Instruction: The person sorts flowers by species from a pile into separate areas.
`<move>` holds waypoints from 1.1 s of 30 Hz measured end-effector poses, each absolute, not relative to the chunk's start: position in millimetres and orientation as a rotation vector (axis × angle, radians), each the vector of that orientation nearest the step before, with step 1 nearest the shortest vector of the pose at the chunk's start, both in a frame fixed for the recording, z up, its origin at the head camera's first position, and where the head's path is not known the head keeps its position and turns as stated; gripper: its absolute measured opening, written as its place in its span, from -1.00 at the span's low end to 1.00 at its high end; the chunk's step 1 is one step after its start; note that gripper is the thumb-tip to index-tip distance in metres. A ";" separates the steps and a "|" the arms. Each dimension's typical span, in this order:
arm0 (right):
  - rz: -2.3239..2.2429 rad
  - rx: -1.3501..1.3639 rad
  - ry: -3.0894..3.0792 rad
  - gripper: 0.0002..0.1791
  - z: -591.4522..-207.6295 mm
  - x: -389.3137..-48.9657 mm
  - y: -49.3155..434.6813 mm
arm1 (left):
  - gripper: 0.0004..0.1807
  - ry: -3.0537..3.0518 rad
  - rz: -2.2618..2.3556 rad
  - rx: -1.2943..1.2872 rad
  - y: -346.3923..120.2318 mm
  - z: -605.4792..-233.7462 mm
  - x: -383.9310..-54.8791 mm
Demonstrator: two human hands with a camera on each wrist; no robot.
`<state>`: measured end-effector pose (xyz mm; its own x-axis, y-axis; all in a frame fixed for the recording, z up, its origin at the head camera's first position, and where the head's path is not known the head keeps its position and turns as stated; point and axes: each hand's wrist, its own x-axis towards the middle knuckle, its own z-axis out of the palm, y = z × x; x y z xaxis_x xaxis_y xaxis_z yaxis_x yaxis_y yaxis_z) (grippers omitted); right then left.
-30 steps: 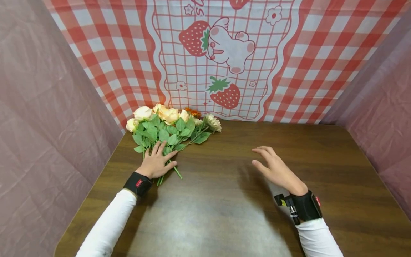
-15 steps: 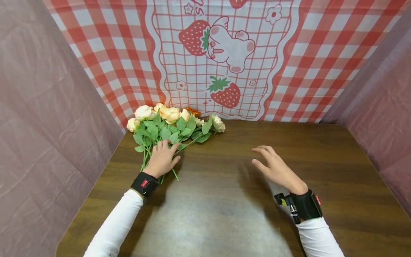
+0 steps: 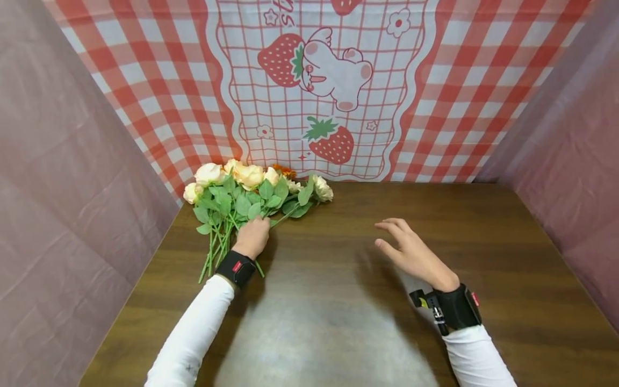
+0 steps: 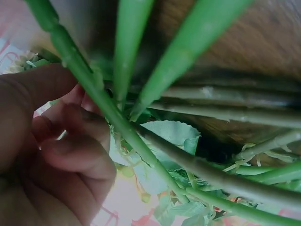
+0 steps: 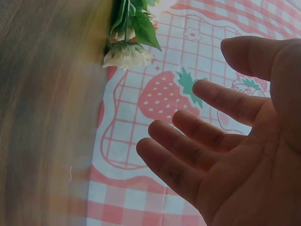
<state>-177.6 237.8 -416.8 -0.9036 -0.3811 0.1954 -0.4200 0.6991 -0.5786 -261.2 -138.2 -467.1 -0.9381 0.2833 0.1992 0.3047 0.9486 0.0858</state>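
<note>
Head view: above and behind left hand (image 3: 253, 237), well back, facing forward-down. Left-wrist view: just beside grip, facing stems (image 4: 98, 96). Right-wrist view: right of grip, facing checked cloth (image 5: 120, 141), which head view shares.

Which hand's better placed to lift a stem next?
Left, I'd say: the left hand is curled at the flower stems. The right hand hangs over the table, apart from them, holding nothing.
</note>
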 end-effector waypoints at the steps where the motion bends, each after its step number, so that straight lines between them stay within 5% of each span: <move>1: 0.988 0.672 -2.841 -0.52 -415.8 -177.9 237.6 | -0.93 -2.908 -0.176 -0.457 -138.8 -466.9 -261.3; 33: 0.981 0.679 -2.825 -0.54 -419.7 -180.0 237.0 | -0.95 -2.474 -0.892 -0.631 -128.2 -432.6 -257.7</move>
